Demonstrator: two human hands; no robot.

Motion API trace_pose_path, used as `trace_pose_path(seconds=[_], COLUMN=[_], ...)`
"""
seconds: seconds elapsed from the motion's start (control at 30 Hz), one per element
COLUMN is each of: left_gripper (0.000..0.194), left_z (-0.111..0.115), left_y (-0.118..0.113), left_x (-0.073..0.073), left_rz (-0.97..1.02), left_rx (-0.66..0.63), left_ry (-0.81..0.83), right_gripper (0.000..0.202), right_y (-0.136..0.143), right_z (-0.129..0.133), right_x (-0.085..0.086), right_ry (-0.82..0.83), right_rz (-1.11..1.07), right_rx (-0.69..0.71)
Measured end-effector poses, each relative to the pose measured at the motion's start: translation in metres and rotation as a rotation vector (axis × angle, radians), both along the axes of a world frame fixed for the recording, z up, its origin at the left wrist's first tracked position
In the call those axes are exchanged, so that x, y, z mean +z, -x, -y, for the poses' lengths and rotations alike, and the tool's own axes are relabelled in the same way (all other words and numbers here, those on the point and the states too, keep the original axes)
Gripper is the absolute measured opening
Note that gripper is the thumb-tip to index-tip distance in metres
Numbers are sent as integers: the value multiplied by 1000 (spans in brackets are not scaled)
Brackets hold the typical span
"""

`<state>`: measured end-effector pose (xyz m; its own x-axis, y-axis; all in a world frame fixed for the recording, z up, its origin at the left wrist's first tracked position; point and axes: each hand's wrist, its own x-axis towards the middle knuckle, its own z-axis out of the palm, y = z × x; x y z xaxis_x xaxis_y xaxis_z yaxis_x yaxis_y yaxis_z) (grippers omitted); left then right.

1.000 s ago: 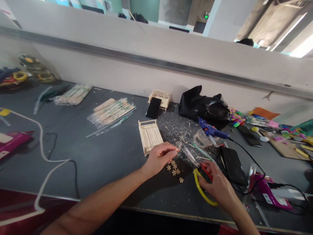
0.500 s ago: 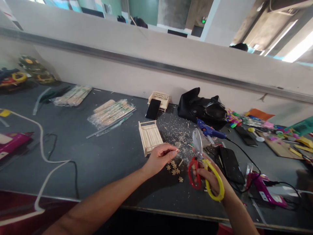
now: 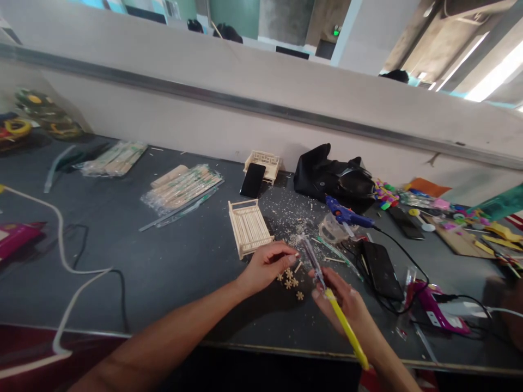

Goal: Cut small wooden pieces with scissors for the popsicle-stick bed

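My left hand [image 3: 269,264] is closed in a pinch, with a tiny pale piece at the fingertips, too small to name. Just behind it stands a miniature bed [image 3: 251,226] made of thin wooden sticks. My right hand [image 3: 343,299] grips a pair of scissors [image 3: 345,324], now turned edge-on, yellow handle toward me and blades pointing up beside the left fingertips. The red handle does not show. On the table below the left fingers lie several small flower-shaped wooden pieces [image 3: 289,282]. Small offcuts [image 3: 294,218] are scattered behind both hands.
A blue glue gun [image 3: 347,213] rests at the right, its cord running past a black phone [image 3: 382,269]. Farther back are a black bag [image 3: 333,177], another phone [image 3: 253,180] leaning on a miniature wooden bench [image 3: 265,162], and bagged sticks [image 3: 186,188]. A white cable [image 3: 61,239] crosses the left side.
My right hand has rolled the scissors from broadside to edge-on, and the red handle has gone from sight. My left hand keeps its pinch in nearly the same place.
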<state>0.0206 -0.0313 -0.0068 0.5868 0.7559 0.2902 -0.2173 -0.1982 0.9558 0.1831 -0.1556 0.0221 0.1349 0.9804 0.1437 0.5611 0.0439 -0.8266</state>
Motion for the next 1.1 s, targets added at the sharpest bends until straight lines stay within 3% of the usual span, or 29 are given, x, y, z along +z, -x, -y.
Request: trace_pose_path(seconds=[0.13, 0.3, 0.53, 0.73, 0.83, 0.97, 1.1], left_gripper=[33, 36, 33, 23, 20, 19, 16], left_z=[1, 8, 29, 48, 58, 71, 70], left_y=[1, 3, 2, 0, -3, -14, -24], left_x=[1, 7, 19, 31, 36, 39, 34], left_rz=[11, -13, -37, -32, -27, -59, -156], left_rx=[-15, -42, -155, -258, -285, -386, -518], left_ry=[-18, -79, -266, -390, -399, -425, -471], right_gripper=[25, 25, 23, 24, 27, 28, 24], right_y=[1, 4, 8, 8, 6, -2, -13], right_z=[-1, 12, 51, 86, 100, 135, 198], right_x=[-5, -8, 0, -6, -21, -62, -102], right_ry=[-70, -145, -236, -250, -285, -300, 25], right_rz=[267, 424, 585, 625, 586, 482, 315], right_rx=[-12, -35, -104, -170, -227, -360, -529])
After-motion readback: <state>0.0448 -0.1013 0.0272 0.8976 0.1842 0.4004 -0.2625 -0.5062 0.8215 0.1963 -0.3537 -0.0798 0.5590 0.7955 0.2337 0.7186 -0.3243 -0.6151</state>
